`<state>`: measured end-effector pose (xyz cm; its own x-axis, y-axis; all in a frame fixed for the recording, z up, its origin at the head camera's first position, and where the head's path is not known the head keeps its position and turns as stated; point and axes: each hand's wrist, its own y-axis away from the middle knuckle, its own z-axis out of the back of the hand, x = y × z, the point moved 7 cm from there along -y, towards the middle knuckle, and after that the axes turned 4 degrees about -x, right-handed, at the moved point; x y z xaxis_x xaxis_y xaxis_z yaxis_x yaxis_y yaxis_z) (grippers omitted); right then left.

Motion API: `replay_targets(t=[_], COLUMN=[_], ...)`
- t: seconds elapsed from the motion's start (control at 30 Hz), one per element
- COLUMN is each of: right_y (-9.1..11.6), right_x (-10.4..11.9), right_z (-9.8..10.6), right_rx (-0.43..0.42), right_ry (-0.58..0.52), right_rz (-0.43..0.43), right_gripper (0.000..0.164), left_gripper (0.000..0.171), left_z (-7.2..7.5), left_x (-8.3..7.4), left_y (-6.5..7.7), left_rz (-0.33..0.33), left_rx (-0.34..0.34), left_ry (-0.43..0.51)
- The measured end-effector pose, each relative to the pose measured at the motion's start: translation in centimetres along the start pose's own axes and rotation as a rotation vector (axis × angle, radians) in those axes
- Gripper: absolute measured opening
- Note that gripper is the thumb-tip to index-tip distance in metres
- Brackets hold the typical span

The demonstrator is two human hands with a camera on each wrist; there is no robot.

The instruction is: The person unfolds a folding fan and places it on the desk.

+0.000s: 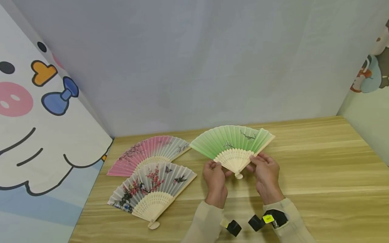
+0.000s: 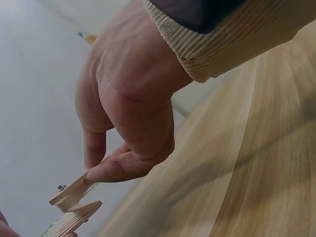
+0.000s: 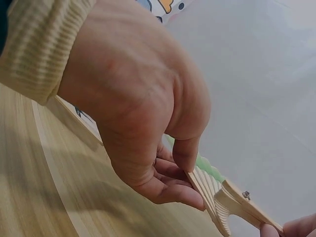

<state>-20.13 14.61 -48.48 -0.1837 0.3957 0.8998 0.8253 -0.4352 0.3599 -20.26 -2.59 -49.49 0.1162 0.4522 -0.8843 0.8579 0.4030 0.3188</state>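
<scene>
A green folding fan (image 1: 226, 140) with pale slatted ribs is spread wide between both hands, held above the wooden table. My left hand (image 1: 214, 180) pinches its left outer rib near the pivot, thumb on top. On the other side, my right hand (image 1: 267, 172) grips the right outer rib between thumb and fingers. In the left wrist view the left hand (image 2: 133, 98) holds the end of the rib (image 2: 71, 192), the small metal pivot showing beside it. The right wrist view has the right hand (image 3: 143, 103) pinching the stacked ribs (image 3: 205, 190), green pleats behind.
Two more spread fans lie on the wooden table (image 1: 328, 162) at the left: a pink one (image 1: 143, 152) and, overlapping it in front, a grey one (image 1: 158, 179) with red blossoms. A grey backdrop (image 1: 212, 67) rises behind, and a cartoon-printed panel (image 1: 60, 141) stands left.
</scene>
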Motion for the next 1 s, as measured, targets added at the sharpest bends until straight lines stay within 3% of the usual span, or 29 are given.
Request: replay_targets(t=[0.57, 0.8, 1.0], right_y=[-0.07, 0.0, 0.0], right_x=[0.41, 0.37, 0.24], right_z=[0.42, 0.76, 0.97], right_rx=[-0.034, -0.057, -0.082], right_ry=[-0.056, -0.085, -0.109], right_rz=[0.02, 0.019, 0.013], right_gripper=[0.023, 0.023, 0.025], left_gripper=[0.007, 0.014, 0.006], left_z=[-0.38, -0.44, -0.53], left_x=[-0.06, 0.21, 0.26], left_y=[-0.28, -0.23, -0.18], left_rz=[0.009, 0.017, 0.017], left_rx=[-0.019, -0.029, -0.037], left_ry=[0.04, 0.067, 0.094])
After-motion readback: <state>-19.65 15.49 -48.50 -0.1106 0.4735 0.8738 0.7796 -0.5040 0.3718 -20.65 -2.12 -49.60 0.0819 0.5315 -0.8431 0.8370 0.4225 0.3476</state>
